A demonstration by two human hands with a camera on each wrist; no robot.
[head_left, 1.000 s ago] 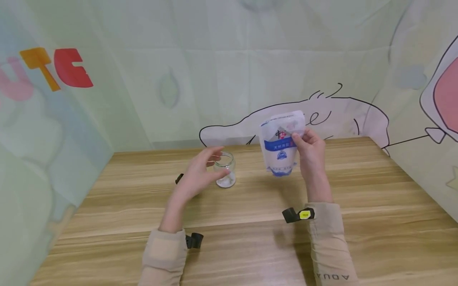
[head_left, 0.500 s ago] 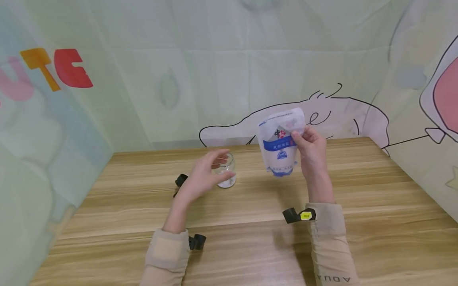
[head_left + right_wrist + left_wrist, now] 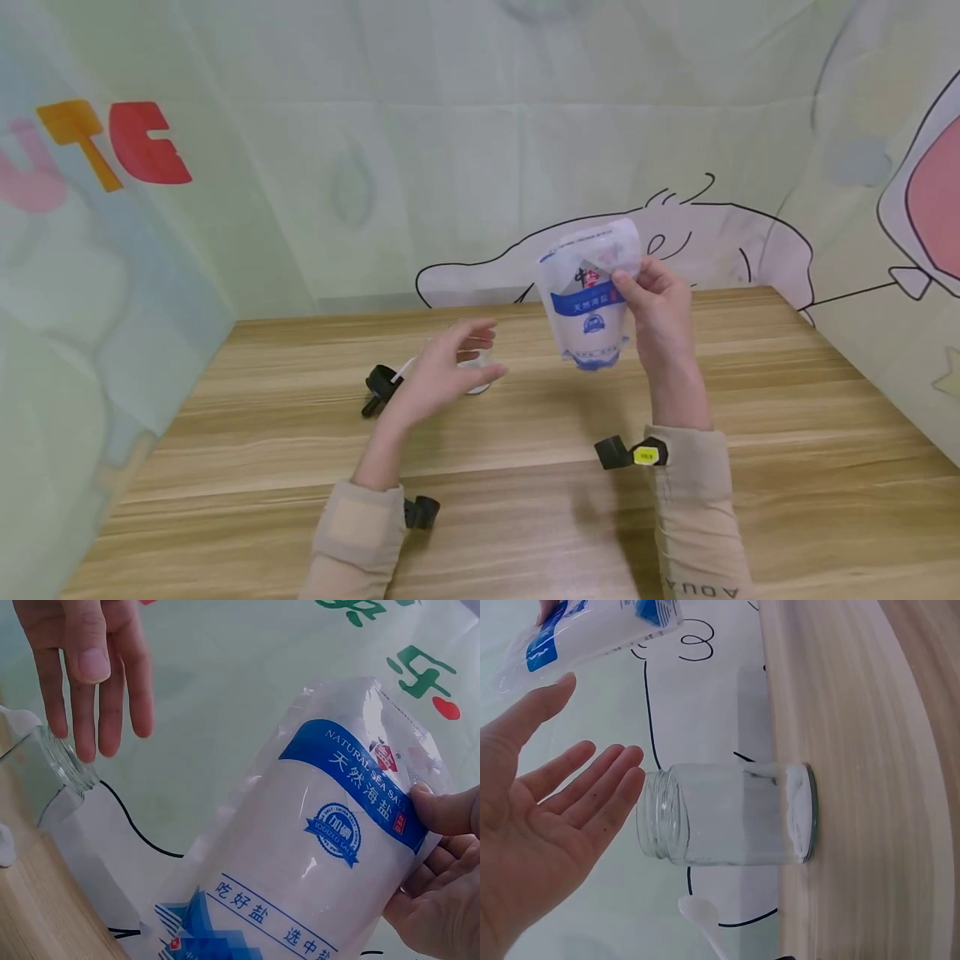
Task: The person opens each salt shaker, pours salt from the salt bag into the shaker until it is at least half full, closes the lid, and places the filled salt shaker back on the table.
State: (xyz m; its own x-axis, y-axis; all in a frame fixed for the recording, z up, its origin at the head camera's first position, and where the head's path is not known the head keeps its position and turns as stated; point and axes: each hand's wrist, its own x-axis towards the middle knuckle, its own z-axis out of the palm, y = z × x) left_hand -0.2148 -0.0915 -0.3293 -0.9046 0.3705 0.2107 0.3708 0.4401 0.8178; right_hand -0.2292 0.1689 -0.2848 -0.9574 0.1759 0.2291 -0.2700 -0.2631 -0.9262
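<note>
My right hand (image 3: 663,312) pinches the upper right edge of a clear plastic bag of salt (image 3: 588,304), printed with a blue band reading "Natural Sea Salt", and holds it up above the table. Fingers spread and nothing in its grasp, my left hand (image 3: 450,367) hovers by the mouth of a glass jar (image 3: 735,814). That jar stands upright and lidless on the table, with a thin layer of white salt (image 3: 801,814) at its bottom. In the head view my left hand hides most of it.
A black object (image 3: 381,382) lies left of the jar on the wooden table (image 3: 510,517). Close by, a white spoon (image 3: 699,909) shows its bowl end upward. A printed cloth backdrop (image 3: 450,167) hangs behind the table's far edge.
My left hand has drifted right, across the front of the jar, covering more of it and uncovering the black object. The salt bag has risen slightly in my right hand.
</note>
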